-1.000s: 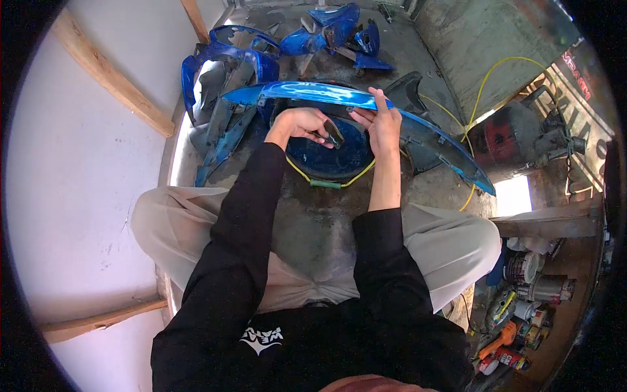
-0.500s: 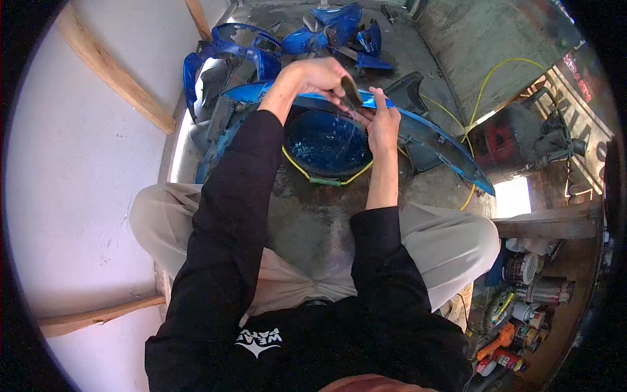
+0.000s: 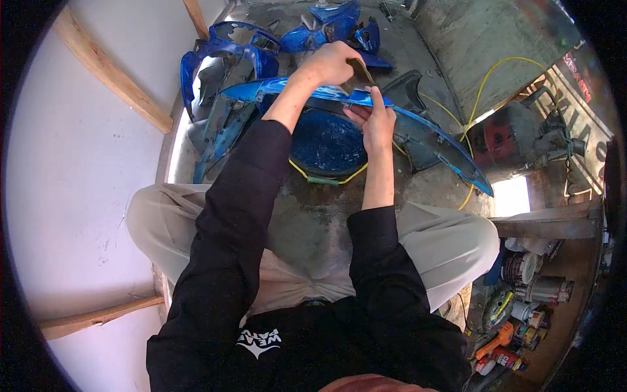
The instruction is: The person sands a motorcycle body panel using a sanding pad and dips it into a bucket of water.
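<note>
The concrete floor [image 3: 307, 228] carries everything in the person's reach; toward its far edge lie loose blue body parts [image 3: 339, 26], with a blue frame-like part [image 3: 262, 62] near its far left corner and a dark red tank [image 3: 499, 140] by its right edge. The largest piece in hand is a long curved blue panel [image 3: 450, 145], held up across the person's front with its long axis running from left to right, its right end dipping nearer the body. Below the panel's middle sits a round blue basin [image 3: 326, 140], a green grip [image 3: 323, 181] on its yellow handle at the near rim. The right hand [image 3: 379, 127] clasps the panel right of its middle, one finger over the upper face and others tucked beneath. The left hand [image 3: 330, 63], on the panel's far side, has its fingers closed around a thin dark brown sheet [image 3: 356, 77], whose lower edge appears to meet the panel's upper face; whether it presses there cannot be told. That spot lies just left of the right fingertips, so the sheet and the gripping finger are nearly side by side along the panel's length.
</note>
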Demonstrator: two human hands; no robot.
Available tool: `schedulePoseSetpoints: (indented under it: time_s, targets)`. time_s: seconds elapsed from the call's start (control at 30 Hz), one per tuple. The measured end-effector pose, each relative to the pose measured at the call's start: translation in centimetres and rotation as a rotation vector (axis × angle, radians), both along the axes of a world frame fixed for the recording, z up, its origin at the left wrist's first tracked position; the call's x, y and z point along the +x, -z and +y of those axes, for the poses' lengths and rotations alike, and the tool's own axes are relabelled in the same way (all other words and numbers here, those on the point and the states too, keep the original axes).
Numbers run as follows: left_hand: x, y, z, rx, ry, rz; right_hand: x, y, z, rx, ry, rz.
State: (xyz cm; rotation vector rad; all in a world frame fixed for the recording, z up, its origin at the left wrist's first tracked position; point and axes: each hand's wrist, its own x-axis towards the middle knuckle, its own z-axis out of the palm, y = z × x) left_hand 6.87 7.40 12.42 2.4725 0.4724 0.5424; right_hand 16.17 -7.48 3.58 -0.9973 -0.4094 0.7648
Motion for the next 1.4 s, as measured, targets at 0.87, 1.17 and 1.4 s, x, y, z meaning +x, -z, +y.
schedulePoseSetpoints:
  time_s: [0.87,1.17,1.4]
  targets:
    - [-12.8,3.1,2.7,-0.715,-0.48,-0.91,10.0,-19.9,-4.9,0.142,0.015,-0.615]
    - [-11.0,8.5,3.0,-0.667,-0.49,-0.733,11.4,-24.4,-5.5,-0.002,-0.054,-0.876]
    - [-7.9,16.0,2.0,-0.317,-0.443,-0.265,8.8,-15.0,-0.9,-0.087,-0.26,-1.067]
